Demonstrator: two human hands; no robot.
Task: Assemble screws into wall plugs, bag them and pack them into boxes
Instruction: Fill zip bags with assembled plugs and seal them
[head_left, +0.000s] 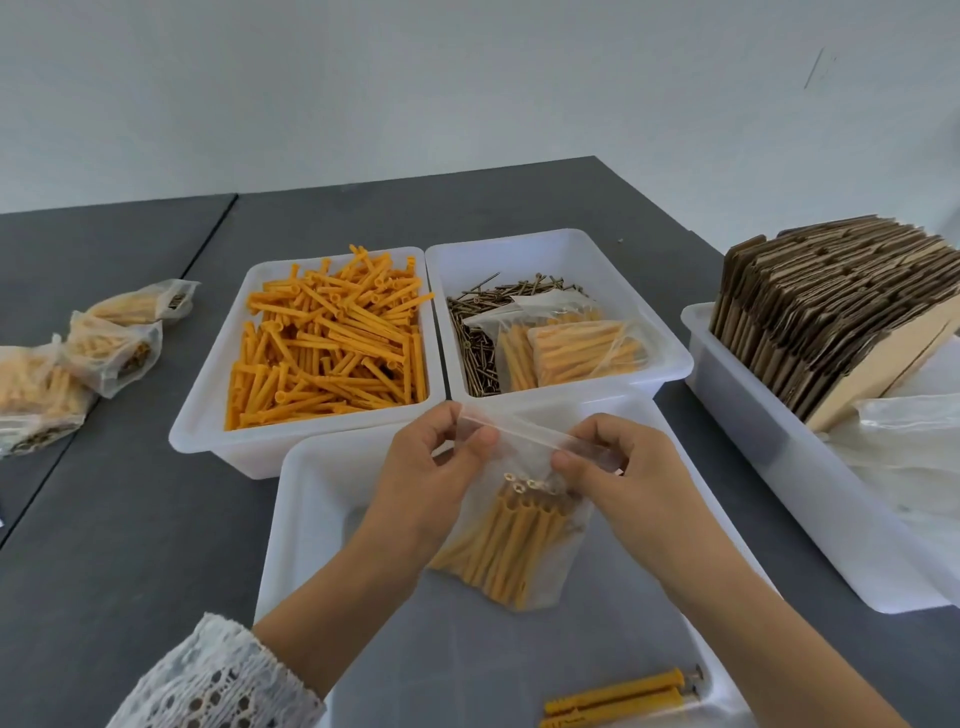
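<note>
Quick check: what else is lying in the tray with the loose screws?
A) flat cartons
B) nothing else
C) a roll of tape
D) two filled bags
D: two filled bags of orange plugs lie on the screws in the right-hand tray; the cartons stand in another tray.

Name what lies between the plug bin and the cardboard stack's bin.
In the head view, the bin of loose screws, with two filled bags resting on them.
</note>
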